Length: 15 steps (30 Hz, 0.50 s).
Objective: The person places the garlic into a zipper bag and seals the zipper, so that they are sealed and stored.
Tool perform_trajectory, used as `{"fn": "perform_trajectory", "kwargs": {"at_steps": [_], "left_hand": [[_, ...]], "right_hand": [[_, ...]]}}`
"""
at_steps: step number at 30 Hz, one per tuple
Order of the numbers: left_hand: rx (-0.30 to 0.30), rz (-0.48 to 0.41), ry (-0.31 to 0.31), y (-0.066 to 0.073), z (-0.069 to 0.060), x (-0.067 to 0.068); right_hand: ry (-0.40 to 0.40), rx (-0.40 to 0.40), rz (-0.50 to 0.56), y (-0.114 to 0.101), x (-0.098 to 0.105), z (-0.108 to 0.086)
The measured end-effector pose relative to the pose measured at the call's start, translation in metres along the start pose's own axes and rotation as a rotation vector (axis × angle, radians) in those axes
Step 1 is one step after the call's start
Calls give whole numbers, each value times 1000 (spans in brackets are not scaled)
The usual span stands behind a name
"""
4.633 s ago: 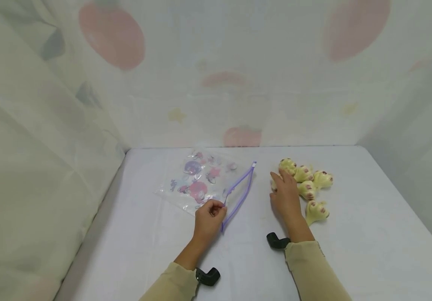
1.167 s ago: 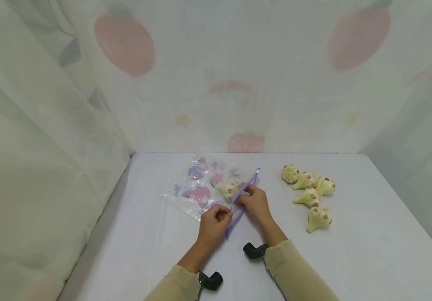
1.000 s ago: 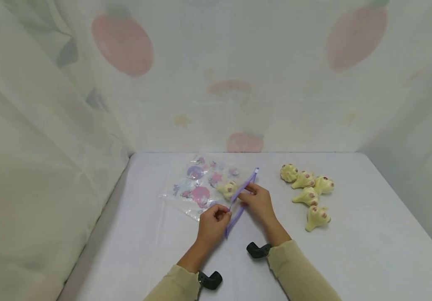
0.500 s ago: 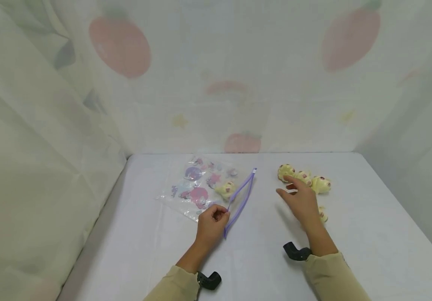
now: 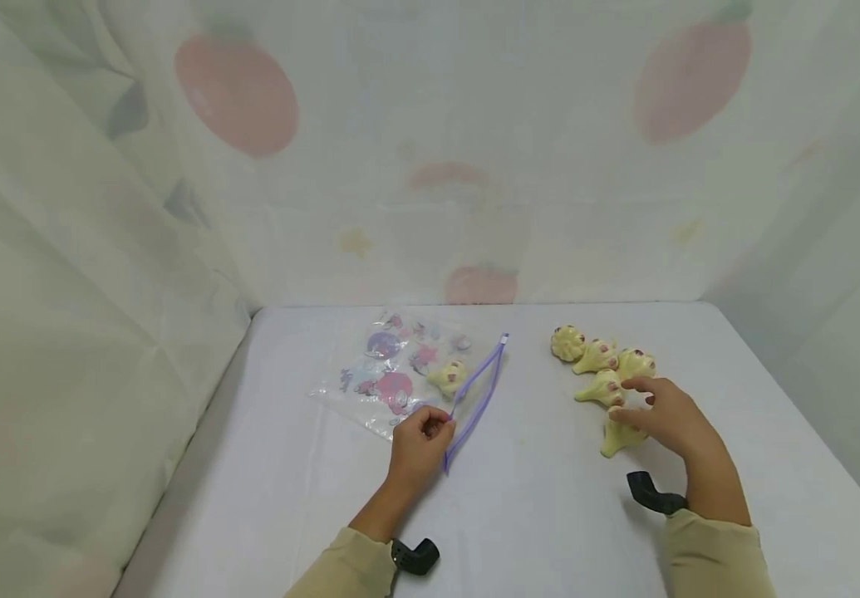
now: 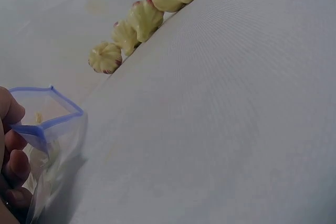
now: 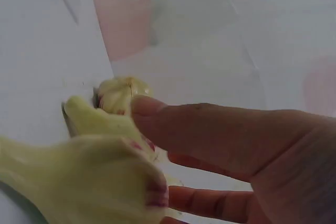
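Note:
My left hand (image 5: 420, 448) pinches the purple-edged mouth of a clear printed zip bag (image 5: 392, 390), and the mouth stands apart as a loop. Inside the bag, near the mouth, lies one pale yellow garlic bulb (image 5: 448, 378). My right hand (image 5: 665, 415) is over the nearest garlic bulb (image 5: 619, 438) on the right, thumb and fingers apart and partly covering it. In the right wrist view the thumb extends above a large bulb (image 7: 100, 179), and fingers are at its reddish end; a firm hold is not visible.
Several more garlic bulbs (image 5: 600, 389) lie clustered behind and left of the right hand on the white tabletop (image 5: 519, 515). Patterned cloth (image 5: 482, 166) hangs behind the table, with more cloth at both sides.
A garlic bulb has gone into the bag with my right hand. That hand has since withdrawn and moved right to the front bulb. My left hand keeps its pinch on the bag edge.

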<state>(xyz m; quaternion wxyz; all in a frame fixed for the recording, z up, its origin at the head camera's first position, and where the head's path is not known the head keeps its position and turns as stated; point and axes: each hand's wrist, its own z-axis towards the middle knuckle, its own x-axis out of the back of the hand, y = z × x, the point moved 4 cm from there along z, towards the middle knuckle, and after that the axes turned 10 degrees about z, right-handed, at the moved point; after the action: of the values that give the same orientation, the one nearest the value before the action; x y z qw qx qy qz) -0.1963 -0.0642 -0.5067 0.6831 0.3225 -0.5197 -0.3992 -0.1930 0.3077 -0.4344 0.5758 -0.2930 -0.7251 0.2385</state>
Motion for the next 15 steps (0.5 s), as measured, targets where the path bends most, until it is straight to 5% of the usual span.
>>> {"fn": "perform_trajectory", "kwargs": {"at_steps": [15], "left_hand": [[13,8,-9,-4,2,-7]], "right_hand": [[-133,46,94,3,-28,7]]}}
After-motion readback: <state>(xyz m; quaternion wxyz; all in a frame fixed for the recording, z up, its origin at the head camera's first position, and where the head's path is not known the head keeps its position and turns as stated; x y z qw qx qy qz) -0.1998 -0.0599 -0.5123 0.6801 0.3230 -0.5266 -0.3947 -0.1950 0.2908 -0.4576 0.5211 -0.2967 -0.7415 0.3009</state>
